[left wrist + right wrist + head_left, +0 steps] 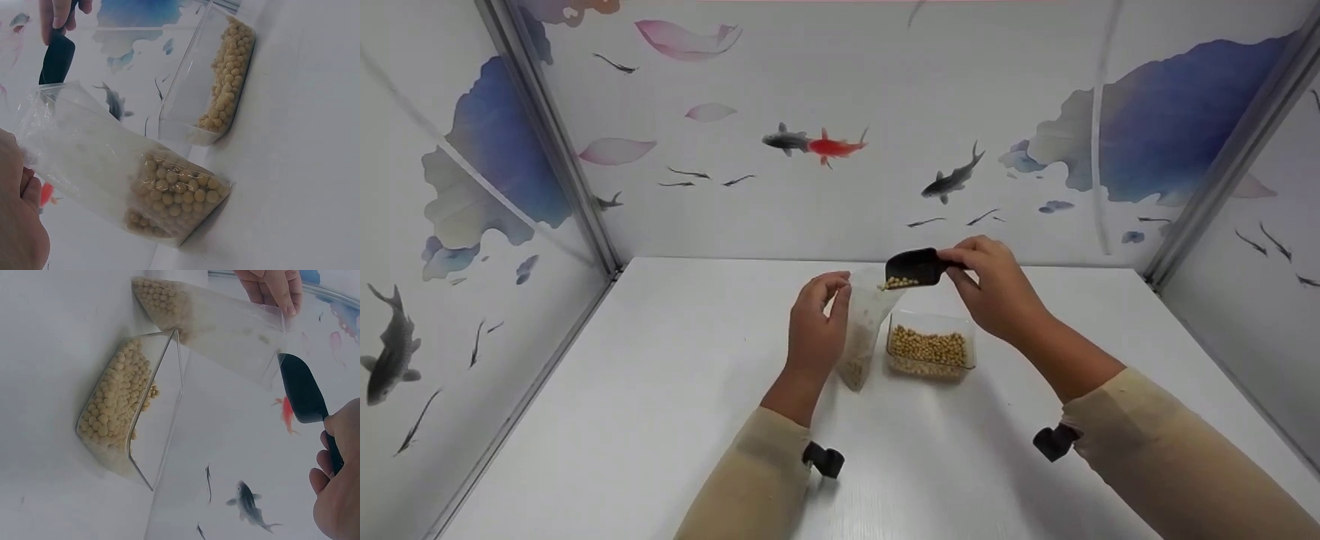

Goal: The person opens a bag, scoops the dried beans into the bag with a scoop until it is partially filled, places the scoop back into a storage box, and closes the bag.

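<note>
My left hand [819,322] pinches the top edge of a clear plastic bag [861,330], which stands with its base on the table. Soybeans [180,194] fill the bottom of the bag. In my right hand [997,289] I grip the handle of a black scoop [916,268], tilted so its lip sits at the bag's mouth. A small heap of soybeans [900,283] lies at the scoop's front edge. Just right of the bag is a clear rectangular container [132,433], partly filled with soybeans [112,399].
The white table [675,405] is walled at the back and on both sides by white panels [840,210] printed with fish and petals. Metal frame posts [562,142] run up the corners. A small black device [825,459] is strapped at each sleeve's wrist.
</note>
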Demonstrator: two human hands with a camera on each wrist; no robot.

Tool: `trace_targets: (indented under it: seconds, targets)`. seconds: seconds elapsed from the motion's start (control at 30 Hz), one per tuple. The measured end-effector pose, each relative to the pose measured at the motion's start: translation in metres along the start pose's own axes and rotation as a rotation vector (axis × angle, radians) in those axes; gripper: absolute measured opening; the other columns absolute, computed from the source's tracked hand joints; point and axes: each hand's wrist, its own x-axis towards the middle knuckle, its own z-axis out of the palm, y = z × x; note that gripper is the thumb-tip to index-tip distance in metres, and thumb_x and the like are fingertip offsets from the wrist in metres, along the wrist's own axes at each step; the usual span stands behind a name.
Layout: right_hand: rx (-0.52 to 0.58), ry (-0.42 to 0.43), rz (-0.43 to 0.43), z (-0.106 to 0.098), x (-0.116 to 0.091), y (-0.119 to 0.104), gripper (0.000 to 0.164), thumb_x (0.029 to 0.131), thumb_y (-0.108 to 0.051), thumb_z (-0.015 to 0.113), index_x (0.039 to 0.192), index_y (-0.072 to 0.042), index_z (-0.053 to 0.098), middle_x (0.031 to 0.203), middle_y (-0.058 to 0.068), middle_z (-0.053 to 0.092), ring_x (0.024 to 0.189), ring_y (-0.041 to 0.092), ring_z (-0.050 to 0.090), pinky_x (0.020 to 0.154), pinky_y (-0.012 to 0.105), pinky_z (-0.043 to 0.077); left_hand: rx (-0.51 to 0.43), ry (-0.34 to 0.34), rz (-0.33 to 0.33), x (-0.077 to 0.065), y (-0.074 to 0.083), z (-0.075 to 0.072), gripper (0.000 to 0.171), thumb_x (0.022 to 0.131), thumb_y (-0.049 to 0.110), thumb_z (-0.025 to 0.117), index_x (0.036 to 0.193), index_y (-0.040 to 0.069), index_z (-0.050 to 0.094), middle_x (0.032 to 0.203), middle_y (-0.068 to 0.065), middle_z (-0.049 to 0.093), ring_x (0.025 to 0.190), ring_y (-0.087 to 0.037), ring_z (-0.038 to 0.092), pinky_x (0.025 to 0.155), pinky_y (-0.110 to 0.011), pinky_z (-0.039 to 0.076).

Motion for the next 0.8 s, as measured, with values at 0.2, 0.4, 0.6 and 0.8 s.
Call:
trace_targets:
  seconds: [0.2, 0.4, 0.6, 0.8]
  targets:
    - [-0.012, 0.013, -0.008, -0.006, -0.005, 0.006, 0.029, 0.108, -0.008, 0.063, 0.135, -0.004, 0.073, 0.126, 0.015, 0.067, 0.121, 0.036, 0.058, 0.100, 0.051, 0.056, 0.007, 0.002, 0.028, 0.000, -0.003, 0.001, 0.025, 0.114, 0.031, 0.056, 0.122, 0.010, 0.067, 0.136, -0.002, 0.070, 0.136, -0.016, 0.064, 0.119, -0.029, 0.052]
    - [-0.001, 0.028, -0.002, -0.011, -0.011, 0.016, 0.029, 0.108, -0.007, 0.063, 0.135, -0.004, 0.073, 0.124, 0.016, 0.067, 0.119, 0.036, 0.059, 0.099, 0.052, 0.056, 0.010, 0.002, 0.035, -0.001, -0.002, 0.001, 0.025, 0.114, 0.030, 0.055, 0.122, 0.010, 0.067, 0.136, -0.003, 0.070, 0.135, -0.018, 0.064, 0.119, -0.029, 0.052]
    - [0.008, 0.008, 0.052, -0.017, -0.021, 0.031, 0.030, 0.109, -0.008, 0.061, 0.137, -0.003, 0.071, 0.126, 0.017, 0.066, 0.120, 0.036, 0.061, 0.102, 0.055, 0.058, 0.014, 0.003, 0.036, -0.001, -0.003, 0.002, 0.024, 0.114, 0.030, 0.056, 0.122, 0.010, 0.067, 0.135, -0.003, 0.071, 0.134, -0.017, 0.065, 0.119, -0.028, 0.052]
    - [-0.007, -0.047, 0.120, -0.013, -0.035, 0.051, 0.032, 0.109, -0.008, 0.060, 0.139, -0.003, 0.070, 0.128, 0.018, 0.065, 0.122, 0.037, 0.061, 0.103, 0.057, 0.057, 0.012, 0.010, 0.042, -0.001, -0.002, 0.001, 0.023, 0.113, 0.028, 0.057, 0.121, 0.009, 0.067, 0.135, -0.005, 0.071, 0.134, -0.019, 0.066, 0.118, -0.029, 0.053]
